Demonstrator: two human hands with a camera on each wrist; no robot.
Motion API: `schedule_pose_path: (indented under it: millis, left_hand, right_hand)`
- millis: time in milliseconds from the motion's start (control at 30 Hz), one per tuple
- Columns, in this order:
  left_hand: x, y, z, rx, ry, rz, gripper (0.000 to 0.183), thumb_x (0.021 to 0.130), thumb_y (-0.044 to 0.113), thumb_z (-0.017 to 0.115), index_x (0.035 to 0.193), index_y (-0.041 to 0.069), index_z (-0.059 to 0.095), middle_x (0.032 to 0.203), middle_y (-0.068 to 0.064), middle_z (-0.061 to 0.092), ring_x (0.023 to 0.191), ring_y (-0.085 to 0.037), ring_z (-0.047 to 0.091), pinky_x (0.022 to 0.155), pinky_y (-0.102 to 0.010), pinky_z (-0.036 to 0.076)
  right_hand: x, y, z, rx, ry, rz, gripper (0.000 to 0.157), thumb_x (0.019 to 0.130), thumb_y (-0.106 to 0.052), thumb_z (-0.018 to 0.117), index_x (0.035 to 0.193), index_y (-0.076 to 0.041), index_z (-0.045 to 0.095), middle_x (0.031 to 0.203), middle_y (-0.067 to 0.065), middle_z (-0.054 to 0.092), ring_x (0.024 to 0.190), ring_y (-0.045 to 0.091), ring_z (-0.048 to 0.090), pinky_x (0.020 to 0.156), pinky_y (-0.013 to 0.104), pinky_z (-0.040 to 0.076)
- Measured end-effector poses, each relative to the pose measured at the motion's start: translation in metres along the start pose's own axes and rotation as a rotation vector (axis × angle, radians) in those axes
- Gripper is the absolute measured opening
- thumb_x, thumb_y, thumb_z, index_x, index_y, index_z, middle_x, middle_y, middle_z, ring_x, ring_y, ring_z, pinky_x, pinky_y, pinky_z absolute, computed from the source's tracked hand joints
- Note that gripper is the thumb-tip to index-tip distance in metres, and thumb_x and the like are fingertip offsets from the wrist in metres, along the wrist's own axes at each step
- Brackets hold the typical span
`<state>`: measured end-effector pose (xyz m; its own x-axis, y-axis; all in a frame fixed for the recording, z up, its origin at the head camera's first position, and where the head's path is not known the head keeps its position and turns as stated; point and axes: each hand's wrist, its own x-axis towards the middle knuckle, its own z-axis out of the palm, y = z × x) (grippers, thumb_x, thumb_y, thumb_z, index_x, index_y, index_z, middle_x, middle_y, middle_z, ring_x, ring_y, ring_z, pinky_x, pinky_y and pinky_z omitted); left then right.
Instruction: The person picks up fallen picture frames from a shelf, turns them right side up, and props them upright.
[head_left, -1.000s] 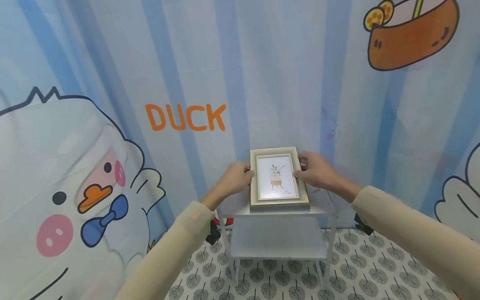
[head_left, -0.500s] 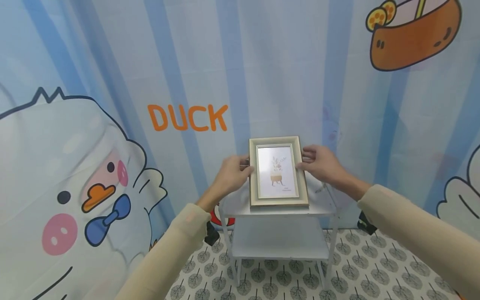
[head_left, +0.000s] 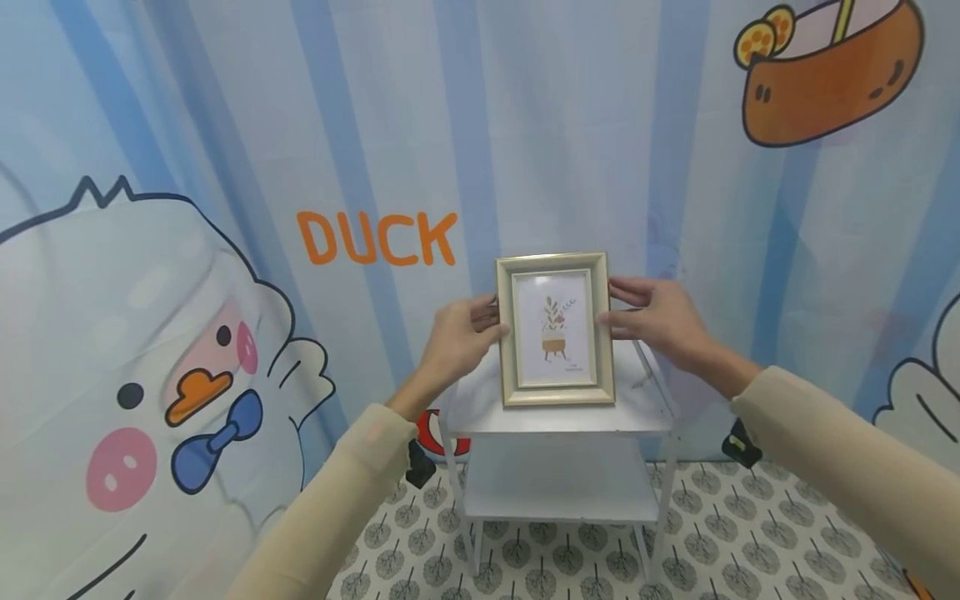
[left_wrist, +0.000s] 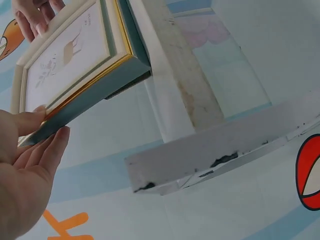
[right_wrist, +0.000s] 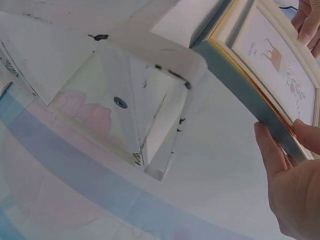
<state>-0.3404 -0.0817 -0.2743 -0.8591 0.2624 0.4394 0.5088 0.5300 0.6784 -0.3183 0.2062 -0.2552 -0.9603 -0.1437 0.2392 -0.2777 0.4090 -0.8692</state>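
Tilting up from its flatter lie of a second ago, the picture frame has had its top edge raised and leans back steeply, and both hands have risen with it. Its bottom edge appears to rest on the white top of a small table, near the front rim.

The left hand grips the left side of the frame, thumb on the front border and fingers behind; the right hand pinches the opposite side the same way, as the wrist views confirm. The two hands are apart, with the frame between them. Pale cream, with a gold line and blue-green sides, it holds a print of leafy stems in a legged pot.

Beneath the tabletop sits a lower white shelf, over a floor patterned with grey trees. Up close, the paint on the table's edges is chipped. Behind hangs a blue-striped curtain, with an orange word, DUCK, and a large cartoon duck at left.
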Motion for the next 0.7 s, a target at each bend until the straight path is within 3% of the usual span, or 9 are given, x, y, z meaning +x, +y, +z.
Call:
schedule_pose_path:
  millis: [333,533,700]
  left_hand:
    - [-0.001,0.0,0.0,-0.091,0.046,0.015,0.053,0.097,0.01,0.076,0.147,0.001,0.059,0.14,-0.018,0.07,0.126,-0.027,0.071,0.1,-0.034,0.061]
    - [-0.007,-0.003,-0.006,-0.096,0.034,0.102,0.049,0.097,0.011,0.077,0.143,0.002,0.063,0.135,-0.018,0.072,0.123,-0.028,0.073,0.099,-0.034,0.062]
    - [-0.012,-0.005,-0.012,-0.071,0.027,0.157,0.046,0.097,0.015,0.077,0.14,0.003,0.065,0.133,-0.016,0.074,0.12,-0.028,0.075,0.099,-0.036,0.062]
  right_hand:
    - [-0.007,-0.001,-0.002,-0.027,0.045,-0.071,0.064,0.098,-0.011,0.074,0.155,0.001,0.047,0.156,0.023,0.053,0.132,0.042,0.065,0.092,0.028,0.062]
    - [-0.016,-0.002,0.001,-0.046,0.08,-0.104,0.06,0.098,-0.009,0.074,0.152,0.002,0.051,0.147,0.027,0.061,0.129,0.045,0.066,0.091,0.029,0.063]
    - [-0.025,-0.005,0.003,-0.134,0.12,-0.109,0.057,0.099,-0.014,0.073,0.15,0.0,0.054,0.142,0.027,0.065,0.123,0.044,0.069,0.093,0.041,0.065]
